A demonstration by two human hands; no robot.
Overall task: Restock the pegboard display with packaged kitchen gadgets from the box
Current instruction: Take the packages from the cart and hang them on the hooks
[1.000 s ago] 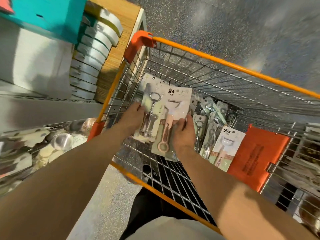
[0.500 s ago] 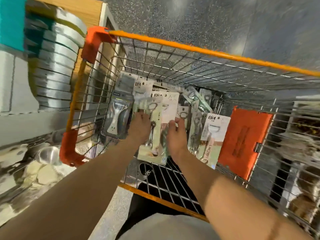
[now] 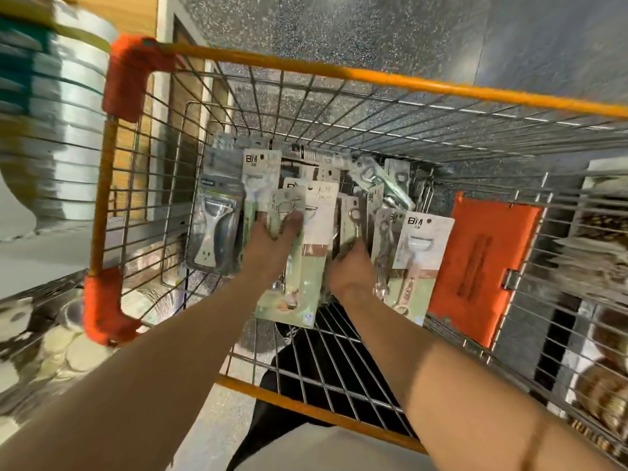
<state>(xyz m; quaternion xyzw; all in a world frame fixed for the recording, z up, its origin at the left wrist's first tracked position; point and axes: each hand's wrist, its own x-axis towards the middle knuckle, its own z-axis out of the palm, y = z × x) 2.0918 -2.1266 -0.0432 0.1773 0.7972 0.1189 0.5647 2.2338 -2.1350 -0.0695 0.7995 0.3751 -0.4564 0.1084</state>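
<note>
Inside the orange-rimmed wire cart (image 3: 373,78), left hand (image 3: 272,248) grips pale carded gadget packs (image 3: 307,266), right hand (image 3: 350,268) grip unclear; many packs remain, restocking judged early

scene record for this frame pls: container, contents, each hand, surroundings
container: wire cart with an orange rim; orange flap at its right
contents: carded gadget packs in a loose heap; dark peeler pack far left, white peeler pack toward the right
left hand: grips a pale green pack
right hand: in among the packs, grip unclear
surroundings: stacked silvery pans on the left, blurred
pegboard: not in view
</note>
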